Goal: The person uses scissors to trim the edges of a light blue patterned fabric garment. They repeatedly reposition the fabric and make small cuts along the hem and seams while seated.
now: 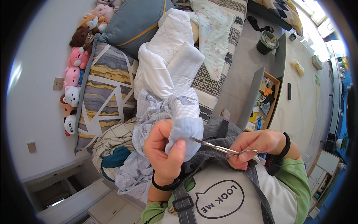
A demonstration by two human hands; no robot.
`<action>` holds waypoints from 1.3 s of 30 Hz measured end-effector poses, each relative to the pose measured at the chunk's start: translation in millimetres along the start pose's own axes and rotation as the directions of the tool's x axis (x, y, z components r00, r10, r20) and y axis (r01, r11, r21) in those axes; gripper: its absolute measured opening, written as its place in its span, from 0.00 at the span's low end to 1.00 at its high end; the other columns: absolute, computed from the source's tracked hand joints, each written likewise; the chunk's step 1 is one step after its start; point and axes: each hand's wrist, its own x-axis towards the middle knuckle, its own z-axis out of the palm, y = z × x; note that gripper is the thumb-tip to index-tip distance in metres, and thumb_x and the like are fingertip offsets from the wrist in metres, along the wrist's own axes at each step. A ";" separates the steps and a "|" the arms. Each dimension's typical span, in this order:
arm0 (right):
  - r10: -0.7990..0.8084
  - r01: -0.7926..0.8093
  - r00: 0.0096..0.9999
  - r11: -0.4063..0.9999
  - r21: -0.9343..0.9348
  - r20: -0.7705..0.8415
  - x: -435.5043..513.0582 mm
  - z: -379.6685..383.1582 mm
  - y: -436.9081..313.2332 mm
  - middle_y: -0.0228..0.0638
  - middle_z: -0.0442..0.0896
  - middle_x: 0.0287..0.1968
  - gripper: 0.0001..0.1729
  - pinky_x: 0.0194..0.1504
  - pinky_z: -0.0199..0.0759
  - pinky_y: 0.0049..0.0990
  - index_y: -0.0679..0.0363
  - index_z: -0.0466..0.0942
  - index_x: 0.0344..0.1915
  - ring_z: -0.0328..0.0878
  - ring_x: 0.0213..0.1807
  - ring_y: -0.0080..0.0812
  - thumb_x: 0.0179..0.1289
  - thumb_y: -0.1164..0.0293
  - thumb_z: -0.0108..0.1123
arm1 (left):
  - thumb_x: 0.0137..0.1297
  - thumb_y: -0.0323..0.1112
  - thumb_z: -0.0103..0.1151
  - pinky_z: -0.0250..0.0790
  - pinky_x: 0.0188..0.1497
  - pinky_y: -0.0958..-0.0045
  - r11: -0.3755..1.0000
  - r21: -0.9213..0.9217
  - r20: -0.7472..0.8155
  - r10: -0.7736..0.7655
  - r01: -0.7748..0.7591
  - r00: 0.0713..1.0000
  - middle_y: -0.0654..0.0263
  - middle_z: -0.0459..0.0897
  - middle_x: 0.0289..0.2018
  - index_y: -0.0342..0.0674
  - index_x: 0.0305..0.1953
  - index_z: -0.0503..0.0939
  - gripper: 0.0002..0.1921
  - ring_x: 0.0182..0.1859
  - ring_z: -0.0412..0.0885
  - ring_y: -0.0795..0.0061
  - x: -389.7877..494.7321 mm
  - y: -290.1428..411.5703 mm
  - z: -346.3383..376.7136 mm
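Observation:
My left hand [165, 148] grips the plain light-blue end of a checked cloth [184, 109] printed with dinosaur figures, with its thumb on top of the fold. In my right hand [256, 147] is a small pair of metal scissors [216, 146], fingers at the handle loops. The narrow blades point left, and their tips meet the light-blue fabric just right of my left thumb. Whether any thread lies between the blades is too small to tell. More of the checked cloth spreads below and left of my left hand, partly hidden by it.
A white quilt [170, 47] lies ahead on the striped sofa cover [208, 86]. Patterned cushion [105, 92] and plush toys [72, 75] line the left wall. To the right are an open drawer [251, 98] full of small items, a marble-look table [302, 92] and a bin [265, 47].

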 end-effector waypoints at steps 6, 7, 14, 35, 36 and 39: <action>-0.049 0.036 0.997 0.971 0.235 0.054 5.5 0.2 5.5 0.31 0.65 0.21 0.21 0.31 0.57 0.22 0.64 0.63 0.19 0.64 0.27 0.25 0.65 0.62 0.48 | 0.51 0.22 0.50 0.59 0.38 0.82 0.998 0.018 -0.013 0.066 -0.065 0.998 0.66 0.74 0.32 0.37 0.29 0.66 0.05 0.33 0.65 0.85 -2.6 -3.9 -3.9; -0.056 0.038 0.997 0.962 0.270 0.061 6.4 0.1 6.3 0.32 0.65 0.21 0.20 0.31 0.57 0.22 0.64 0.63 0.19 0.64 0.27 0.26 0.64 0.62 0.48 | 0.51 0.22 0.50 0.59 0.38 0.81 0.997 0.018 -0.028 0.081 -0.080 0.996 0.65 0.74 0.31 0.37 0.29 0.66 0.05 0.32 0.65 0.85 -3.0 -5.1 -3.0; -0.103 0.058 0.991 0.913 0.405 0.088 15.0 0.5 14.1 0.32 0.64 0.22 0.20 0.31 0.56 0.23 0.63 0.62 0.20 0.65 0.27 0.29 0.62 0.60 0.48 | 0.51 0.25 0.50 0.59 0.36 0.80 0.990 -0.001 -0.171 0.138 -0.140 0.976 0.64 0.72 0.30 0.38 0.28 0.65 0.05 0.31 0.65 0.83 -5.7 -12.5 5.3; -0.044 0.062 0.996 0.966 0.251 -0.078 8.4 15.0 6.8 0.29 0.64 0.23 0.19 0.33 0.56 0.20 0.66 0.66 0.23 0.61 0.28 0.23 0.64 0.62 0.49 | 0.63 0.31 0.50 0.60 0.29 0.84 0.992 -0.125 -0.148 0.007 -0.026 0.989 0.71 0.73 0.26 0.39 0.28 0.66 0.07 0.26 0.64 0.90 3.1 -14.0 10.4; -0.043 0.062 0.996 0.964 0.258 -0.080 8.0 14.9 7.8 0.29 0.64 0.23 0.19 0.33 0.56 0.20 0.66 0.66 0.23 0.61 0.28 0.23 0.64 0.62 0.49 | 0.64 0.32 0.50 0.59 0.29 0.84 0.994 -0.111 -0.164 0.002 -0.021 0.986 0.71 0.73 0.25 0.39 0.28 0.66 0.08 0.26 0.63 0.90 2.4 -13.7 10.7; -0.050 0.068 0.996 0.957 0.282 -0.072 7.2 14.6 10.7 0.29 0.64 0.23 0.19 0.33 0.56 0.20 0.66 0.66 0.23 0.61 0.28 0.23 0.64 0.62 0.49 | 0.60 0.42 0.45 0.65 0.32 0.80 0.995 0.099 -0.231 0.026 -0.003 0.973 0.66 0.74 0.26 0.34 0.29 0.71 0.15 0.28 0.71 0.81 0.3 -12.3 11.5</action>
